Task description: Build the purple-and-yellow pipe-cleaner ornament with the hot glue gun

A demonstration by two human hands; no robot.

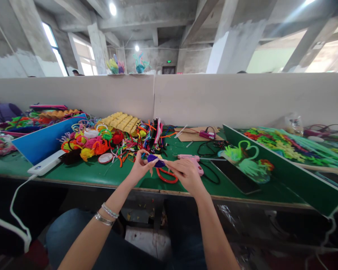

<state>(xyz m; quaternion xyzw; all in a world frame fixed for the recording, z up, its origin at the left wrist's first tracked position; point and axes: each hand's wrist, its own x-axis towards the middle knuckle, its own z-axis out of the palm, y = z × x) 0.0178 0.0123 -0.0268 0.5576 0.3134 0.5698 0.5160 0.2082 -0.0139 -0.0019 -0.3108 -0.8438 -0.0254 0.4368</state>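
Observation:
Between my two hands, just above the front of the green table, is a small fuzzy purple piece [155, 160] that looks like shaped pipe cleaner. My left hand [142, 165] pinches its left side with thumb and fingers. On its right end, the fingertips of my right hand [184, 170] are closed. Under the hands lie red-handled scissors [168, 176], their blades hidden. A pink glue gun [195, 162] rests on the table just behind my right hand.
A heap of coloured pipe-cleaner pieces [94, 144] and a yellow egg tray [121, 122] stand at back left. A white power strip [46, 164] lies by a blue board [45, 140]. To the right are a dark phone [235, 176], green swan figures [249, 165] and a green board [287, 174].

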